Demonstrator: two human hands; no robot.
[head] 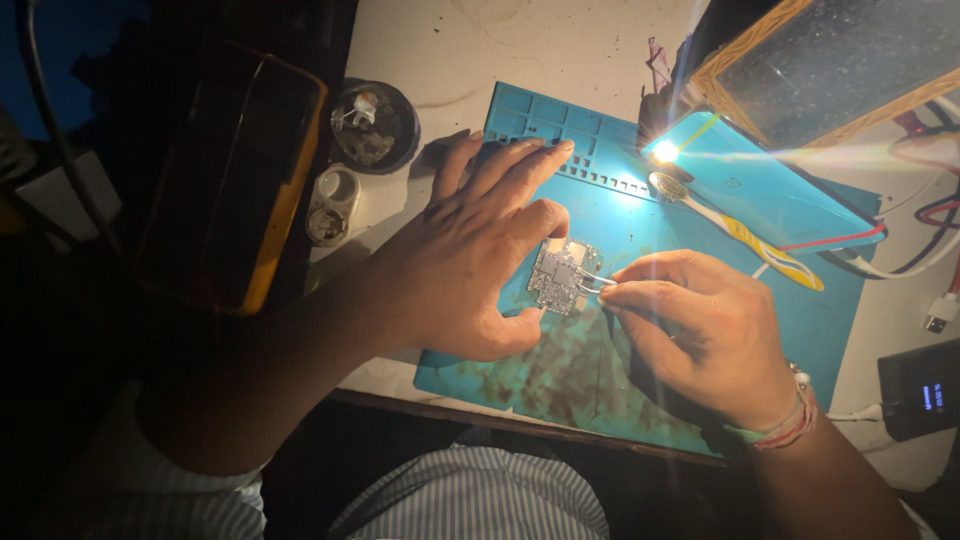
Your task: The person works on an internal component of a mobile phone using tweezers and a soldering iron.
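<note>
Work surface: a pale, stained table (560,40) carrying a blue work mat (600,370), soiled dark along its lower edge; surroundings dark, lit by one small lamp (664,151) in the upper right of the frame; a toothbrush (740,232) lies right of centre. The circuit board (560,275) sits at mid-frame on the mat, long axis running roughly top to bottom. Left hand (470,260) rests spread, thumb and forefinger bracing the board; right hand (700,330) has fingers pinched on tweezers (596,284), tips pointing left onto the board.
</note>
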